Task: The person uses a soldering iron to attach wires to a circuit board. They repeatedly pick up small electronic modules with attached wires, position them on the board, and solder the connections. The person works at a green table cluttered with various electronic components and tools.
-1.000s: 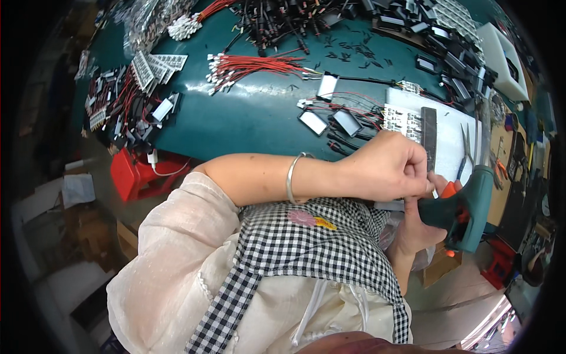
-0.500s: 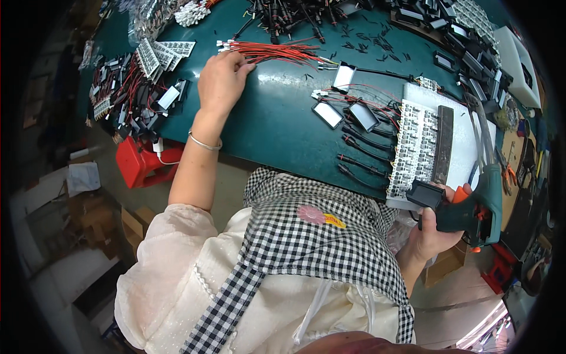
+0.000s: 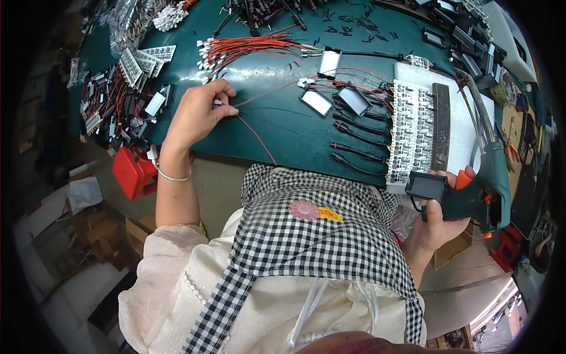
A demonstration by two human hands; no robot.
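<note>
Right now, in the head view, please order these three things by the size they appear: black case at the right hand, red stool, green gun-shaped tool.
1. Green gun-shaped tool
2. Red stool, counting only its visible part
3. Black case

Over at the table's [image 3: 224, 138] left end sits a heap of wired parts [image 3: 118, 94]; right of it, farther back, lies a bundle of wires [image 3: 259, 44]. Three cases [image 3: 316, 102] are just left of the circuit boards [image 3: 407, 124], which lie on a pad [image 3: 461, 138], a bar [image 3: 440, 127] along their right.
</note>
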